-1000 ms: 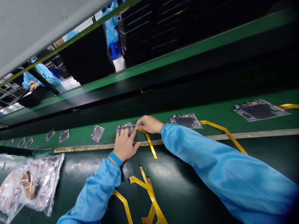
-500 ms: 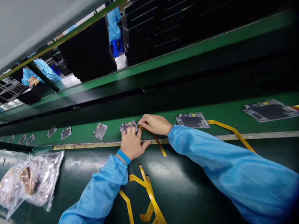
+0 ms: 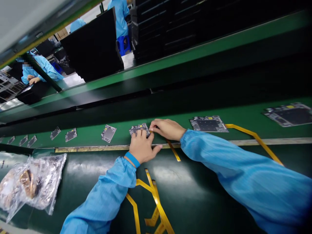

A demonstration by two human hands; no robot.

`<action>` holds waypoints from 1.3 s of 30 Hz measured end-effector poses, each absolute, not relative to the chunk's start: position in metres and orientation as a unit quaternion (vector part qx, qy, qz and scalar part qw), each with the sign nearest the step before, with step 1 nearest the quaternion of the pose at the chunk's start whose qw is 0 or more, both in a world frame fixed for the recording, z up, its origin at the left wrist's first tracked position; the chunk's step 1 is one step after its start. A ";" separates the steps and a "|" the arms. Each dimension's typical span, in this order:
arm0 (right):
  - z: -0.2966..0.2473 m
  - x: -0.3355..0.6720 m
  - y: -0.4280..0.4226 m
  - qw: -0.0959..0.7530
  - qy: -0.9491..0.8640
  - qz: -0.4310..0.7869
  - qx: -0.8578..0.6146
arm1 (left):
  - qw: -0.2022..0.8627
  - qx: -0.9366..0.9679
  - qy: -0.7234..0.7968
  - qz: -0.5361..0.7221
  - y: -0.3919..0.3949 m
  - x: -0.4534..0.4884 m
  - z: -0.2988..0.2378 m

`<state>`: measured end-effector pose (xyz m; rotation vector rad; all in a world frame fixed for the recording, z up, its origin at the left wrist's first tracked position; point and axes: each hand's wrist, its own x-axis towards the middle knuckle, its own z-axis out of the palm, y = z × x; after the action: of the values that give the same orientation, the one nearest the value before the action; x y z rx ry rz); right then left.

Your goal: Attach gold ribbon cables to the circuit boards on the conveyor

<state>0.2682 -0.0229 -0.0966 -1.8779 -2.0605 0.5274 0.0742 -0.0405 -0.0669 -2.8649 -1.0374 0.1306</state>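
Observation:
A grey circuit board (image 3: 136,127) lies on the green belt, partly covered by my left hand (image 3: 141,147). That hand's fingertips rest on the board's near side, with the thumb stretched out to the right. At the board's right edge my right hand (image 3: 168,129) is closed in a pinch on a yellow-orange flat flex cable (image 3: 174,150). The cable's tail passes under the hand and hangs over the belt's near edge. Whether its end sits in a connector is hidden by my fingers. To the right lies another board (image 3: 208,124) with a flex cable (image 3: 253,135) at its side.
Several loose flex cables (image 3: 159,204) lie on the dark green worktop in front of me. A clear plastic bag (image 3: 46,182) sits at left. More boards (image 3: 108,133) line the green belt (image 3: 85,138). Co-workers in blue sit beyond a green rail (image 3: 102,81).
The boards on the belt have shifted to the right. Both my hands have moved right along with the board, keeping the same hold.

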 end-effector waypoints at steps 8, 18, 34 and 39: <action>-0.081 0.262 -0.058 0.233 -0.707 0.181 -0.643 | -0.080 -0.942 -0.325 -0.008 -0.019 0.042 -0.036; -0.056 0.161 -0.157 0.125 -0.839 0.231 -0.476 | -0.141 -0.928 -0.343 0.031 -0.035 -0.044 -0.010; -0.068 0.155 -0.165 0.093 -0.847 0.231 -0.470 | -0.195 -0.923 -0.329 0.026 -0.054 -0.066 -0.024; -0.066 0.153 -0.165 0.086 -0.842 0.252 -0.470 | -0.191 -0.917 -0.349 0.011 -0.047 -0.069 -0.025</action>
<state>0.1535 -0.1651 -0.0662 -1.4012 -2.5092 0.7500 -0.0686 -0.0467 -0.0252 -3.2941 -1.2547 0.0390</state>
